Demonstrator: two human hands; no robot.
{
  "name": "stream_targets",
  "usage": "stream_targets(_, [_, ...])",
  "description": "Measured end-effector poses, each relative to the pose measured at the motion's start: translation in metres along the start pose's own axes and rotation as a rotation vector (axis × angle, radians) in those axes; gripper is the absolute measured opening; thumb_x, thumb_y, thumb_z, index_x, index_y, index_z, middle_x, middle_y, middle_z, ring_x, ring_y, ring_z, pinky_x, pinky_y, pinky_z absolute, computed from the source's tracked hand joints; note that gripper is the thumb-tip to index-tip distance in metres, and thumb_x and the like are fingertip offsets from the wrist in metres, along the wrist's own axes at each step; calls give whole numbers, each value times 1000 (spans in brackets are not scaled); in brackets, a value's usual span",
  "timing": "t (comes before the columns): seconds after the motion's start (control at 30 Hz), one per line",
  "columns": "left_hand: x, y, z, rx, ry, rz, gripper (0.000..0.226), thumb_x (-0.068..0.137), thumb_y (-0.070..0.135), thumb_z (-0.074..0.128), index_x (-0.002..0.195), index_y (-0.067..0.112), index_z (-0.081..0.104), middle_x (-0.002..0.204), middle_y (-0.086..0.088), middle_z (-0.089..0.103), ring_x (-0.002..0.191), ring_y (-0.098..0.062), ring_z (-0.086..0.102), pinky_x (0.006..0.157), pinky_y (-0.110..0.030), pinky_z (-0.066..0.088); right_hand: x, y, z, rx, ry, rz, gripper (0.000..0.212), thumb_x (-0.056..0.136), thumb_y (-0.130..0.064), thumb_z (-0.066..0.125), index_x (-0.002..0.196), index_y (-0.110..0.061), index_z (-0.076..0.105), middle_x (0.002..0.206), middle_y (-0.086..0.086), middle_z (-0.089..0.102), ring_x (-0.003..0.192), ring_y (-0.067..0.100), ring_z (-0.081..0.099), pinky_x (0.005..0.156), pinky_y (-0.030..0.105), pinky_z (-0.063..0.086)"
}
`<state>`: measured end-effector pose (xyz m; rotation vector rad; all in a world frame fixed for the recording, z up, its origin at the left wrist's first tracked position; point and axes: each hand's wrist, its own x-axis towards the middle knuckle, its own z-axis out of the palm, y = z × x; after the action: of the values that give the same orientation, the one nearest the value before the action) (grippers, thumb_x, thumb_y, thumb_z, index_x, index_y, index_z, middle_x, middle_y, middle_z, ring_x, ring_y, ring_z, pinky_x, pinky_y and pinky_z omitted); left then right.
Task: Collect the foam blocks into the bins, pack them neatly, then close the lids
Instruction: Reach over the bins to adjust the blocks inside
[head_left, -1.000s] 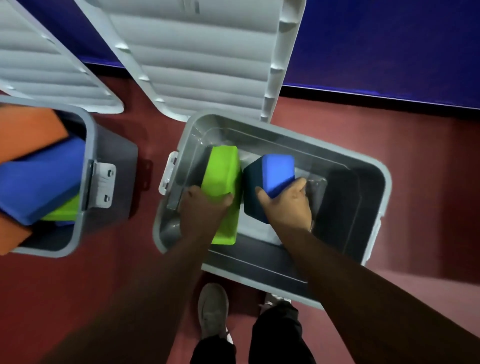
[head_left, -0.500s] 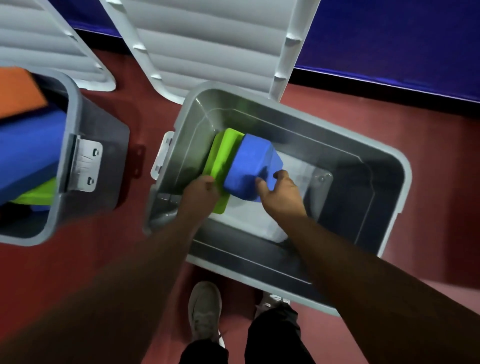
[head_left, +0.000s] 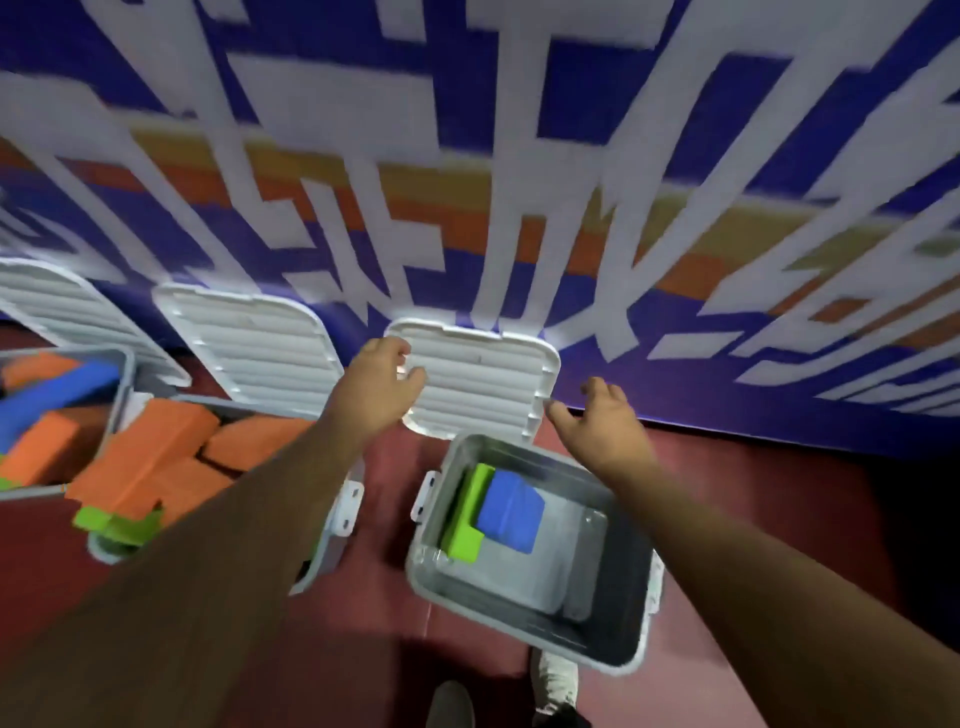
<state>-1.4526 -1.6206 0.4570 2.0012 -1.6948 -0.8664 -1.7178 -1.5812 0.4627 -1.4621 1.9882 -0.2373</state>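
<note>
Head view: found green block (head_left: 460, 540) and blue block (head_left: 511, 512) touching, against the left wall of the open bin (head_left: 618, 582), long axes running away from the person. Saw both arms stretched toward the raised lid (head_left: 483, 384): left hand (head_left: 379, 384) over its left edge, fingers curled, grip impossible to tell; right hand (head_left: 597, 421) beside its right edge, fingers spread, holding nothing.

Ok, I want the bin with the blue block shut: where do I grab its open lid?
Likely by its side edges near the top, one hand each, from the front. The lid stands upright, lower edge at the back rim of the bin, leaving both sides free; left hand and right hand flank them.
</note>
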Motion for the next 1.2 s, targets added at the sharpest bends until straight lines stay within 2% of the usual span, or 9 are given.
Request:
stream_targets(0.13, [-57,94,-125,-46,86,117,30,91,28,58,118,15,57,109,-1,59,99,-21,60,90,-36,49,-82,-77,-106,-36,90,-136,63,94,-58,51,137,-12,45,139,13,46,124,36,49,103,51,42])
stream_targets(0.3, [-139,152,-216,-192,314,55,34,94,30,58,126,20,52,111,2,59,100,-16,59,75,-24,41,-166,-130,-184,-27,161,-346,65,94,-60,48,143,-17,43,142,8,47,122,29,52,101,44,45])
stream_targets(0.47, [-227,173,-259,-89,443,56,42,92,34,61,128,17,51,115,-1,58,101,-18,58,90,-37,49,-220,-155,-218,-68,134,-544,66,93,-60,48,141,-16,44,140,10,49,125,29,50,105,47,42])
stream_targets(0.6, [-308,170,-278,-41,593,-23,39,92,30,62,125,10,54,113,-5,58,101,-22,57,90,-34,45,-249,-163,-225,-137,83,-715,68,92,-60,48,143,-15,42,142,11,48,125,30,51,105,49,43])
stream_targets(0.8, [-488,126,-289,-38,835,-296,36,85,34,65,110,8,59,99,-6,64,92,-24,60,79,-31,43,-337,-184,-181,-162,-85,-942,71,91,-61,50,142,-12,43,142,14,47,125,34,50,103,49,44])
stream_targets(0.87, [-565,108,-295,20,917,-393,38,83,37,64,106,7,60,97,-10,65,90,-26,60,78,-33,43,-386,-198,-154,-153,-142,-1029,64,90,-59,53,133,-12,50,134,16,53,121,37,53,98,47,46])
stream_targets(1.0, [-722,66,-298,80,1078,-624,35,90,25,68,116,3,59,106,-15,65,99,-29,61,87,-33,43,-505,-223,-93,-147,-311,-1216,57,83,-61,54,110,-11,59,111,18,61,108,40,59,88,46,49])
stream_targets(1.1, [-841,38,-289,79,1181,-777,36,89,23,68,117,2,60,109,-16,66,102,-31,62,89,-35,45,-602,-233,-44,-161,-395,-1389,69,80,-67,51,117,-10,61,114,19,64,112,38,60,94,46,49])
stream_targets(1.2, [-957,13,-267,70,1255,-912,34,89,24,68,115,3,61,108,-16,65,101,-31,62,90,-36,47,-707,-229,2,-201,-478,-1528,66,88,-58,58,130,-7,55,123,21,59,118,37,57,100,47,46])
